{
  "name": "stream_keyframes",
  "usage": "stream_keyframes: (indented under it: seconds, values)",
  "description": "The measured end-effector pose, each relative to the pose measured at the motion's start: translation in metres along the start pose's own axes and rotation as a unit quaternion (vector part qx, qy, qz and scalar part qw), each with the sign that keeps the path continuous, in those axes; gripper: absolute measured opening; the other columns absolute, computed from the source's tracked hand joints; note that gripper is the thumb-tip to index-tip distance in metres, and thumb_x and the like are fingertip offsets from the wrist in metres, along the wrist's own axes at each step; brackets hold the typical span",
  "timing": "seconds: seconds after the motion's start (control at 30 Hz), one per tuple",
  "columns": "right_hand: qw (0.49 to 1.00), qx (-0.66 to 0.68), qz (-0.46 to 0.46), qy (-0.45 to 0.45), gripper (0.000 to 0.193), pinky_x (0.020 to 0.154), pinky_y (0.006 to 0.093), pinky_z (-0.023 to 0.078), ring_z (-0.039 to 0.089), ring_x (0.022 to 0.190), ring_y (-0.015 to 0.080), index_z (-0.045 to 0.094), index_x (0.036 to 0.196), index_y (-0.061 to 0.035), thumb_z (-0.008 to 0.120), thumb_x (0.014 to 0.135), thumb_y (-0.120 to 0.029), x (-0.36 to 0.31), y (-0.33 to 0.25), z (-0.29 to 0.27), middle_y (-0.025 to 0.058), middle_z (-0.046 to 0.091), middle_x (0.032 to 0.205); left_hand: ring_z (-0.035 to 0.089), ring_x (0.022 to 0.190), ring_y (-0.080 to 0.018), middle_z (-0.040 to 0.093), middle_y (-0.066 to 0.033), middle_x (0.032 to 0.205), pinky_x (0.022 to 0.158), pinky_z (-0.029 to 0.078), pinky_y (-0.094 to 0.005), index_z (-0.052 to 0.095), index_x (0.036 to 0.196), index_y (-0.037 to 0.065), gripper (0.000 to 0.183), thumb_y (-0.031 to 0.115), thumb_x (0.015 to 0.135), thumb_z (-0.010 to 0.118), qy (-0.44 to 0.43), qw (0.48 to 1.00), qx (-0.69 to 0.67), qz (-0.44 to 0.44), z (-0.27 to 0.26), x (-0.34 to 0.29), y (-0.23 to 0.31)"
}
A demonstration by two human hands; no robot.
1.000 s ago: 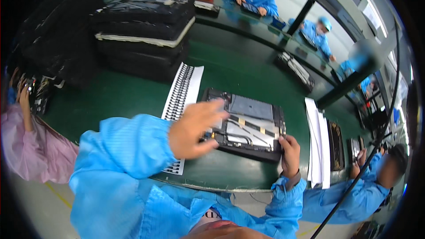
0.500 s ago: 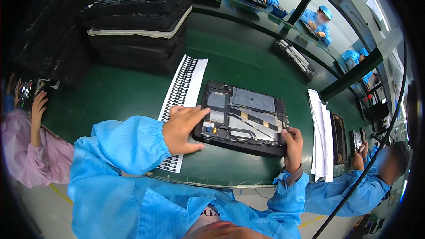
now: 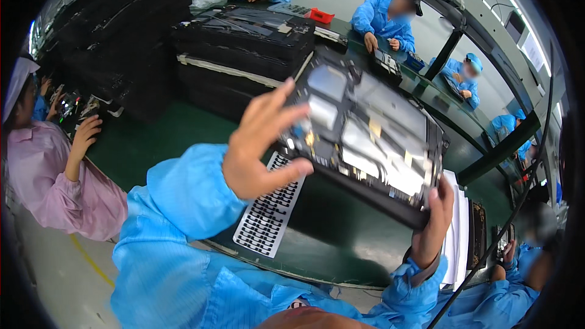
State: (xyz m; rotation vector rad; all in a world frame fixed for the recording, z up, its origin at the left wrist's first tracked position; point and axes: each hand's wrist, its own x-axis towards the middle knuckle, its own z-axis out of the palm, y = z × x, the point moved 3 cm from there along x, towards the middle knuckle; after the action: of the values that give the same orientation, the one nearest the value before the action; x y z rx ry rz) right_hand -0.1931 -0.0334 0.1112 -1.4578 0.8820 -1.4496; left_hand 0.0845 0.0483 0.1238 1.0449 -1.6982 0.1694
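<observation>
The right hand (image 3: 434, 222) is gripping the right end of the tablet (image 3: 361, 137); the left hand (image 3: 256, 146) is spreading its fingers wide at the left end, hold unclear; hanging tilted above the worktop (image 3: 341, 259), near its front edge, the tablet is probably needing even support

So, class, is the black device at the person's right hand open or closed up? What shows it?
Open: the black device has its inner side exposed, with silvery panels and yellowish patches showing.
</observation>
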Motion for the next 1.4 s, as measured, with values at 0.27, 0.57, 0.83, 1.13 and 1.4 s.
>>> stream_keyframes:
  seconds: [0.27, 0.57, 0.83, 1.13, 1.4]
  values:
    - [0.978, -0.043, -0.19, -0.07, 0.055, 0.092, 0.0293, 0.027, 0.039, 0.103, 0.0221, 0.042, 0.117, 0.0045, 0.057, 0.079, -0.032, 0.078, -0.032, 0.106, 0.0141, 0.041, 0.106, 0.047, 0.103, -0.018, 0.049, -0.012, 0.115, 0.09, 0.035, -0.028, 0.05, 0.114, 0.004, 0.045, 0.021, 0.075, 0.065, 0.156, 0.979, -0.111, -0.071, -0.08, 0.06, -0.067]
    - [0.934, -0.147, -0.297, -0.137, 0.101, 0.097, 0.0361, 0.026, 0.03, 0.111, 0.0348, 0.021, 0.123, 0.0152, 0.073, 0.06, -0.043, 0.096, -0.022, 0.221, 0.0232, 0.027, 0.116, 0.052, 0.101, -0.0163, 0.058, -0.011, 0.105, 0.089, 0.036, -0.0265, 0.053, 0.108, 0.0, 0.035, 0.018, 0.079, 0.06, 0.26, 0.957, -0.08, -0.099, -0.159, 0.083, -0.175]
    - [0.94, -0.146, -0.266, -0.158, 0.1, 0.095, 0.0427, 0.024, 0.028, 0.111, 0.0368, 0.02, 0.125, 0.0123, 0.071, 0.061, -0.046, 0.101, 0.009, 0.251, 0.0234, 0.025, 0.12, 0.053, 0.097, -0.0157, 0.059, -0.0115, 0.102, 0.089, 0.036, -0.0265, 0.052, 0.109, 0.0, 0.033, 0.014, 0.079, 0.057, 0.252, 0.961, 0.005, -0.111, -0.166, 0.074, -0.203]
    - [0.916, -0.239, -0.298, -0.124, 0.094, 0.094, 0.0433, 0.022, 0.026, 0.112, 0.0354, 0.024, 0.123, 0.0105, 0.07, 0.06, -0.042, 0.102, 0.01, 0.257, 0.023, 0.025, 0.121, 0.05, 0.103, -0.0187, 0.055, -0.0115, 0.111, 0.093, 0.034, -0.0301, 0.049, 0.116, 0.005, 0.034, 0.014, 0.084, 0.048, 0.216, 0.963, 0.056, -0.149, -0.16, 0.061, -0.233]
    - [0.925, -0.183, -0.319, -0.096, 0.091, 0.095, 0.0426, 0.021, 0.026, 0.111, 0.036, 0.024, 0.123, 0.0107, 0.071, 0.061, -0.036, 0.103, 0.017, 0.26, 0.0238, 0.025, 0.121, 0.051, 0.1, -0.0166, 0.057, -0.0094, 0.106, 0.089, 0.036, -0.0273, 0.051, 0.113, 0.003, 0.033, 0.019, 0.084, 0.051, 0.22, 0.962, 0.068, -0.145, -0.156, 0.065, -0.23]
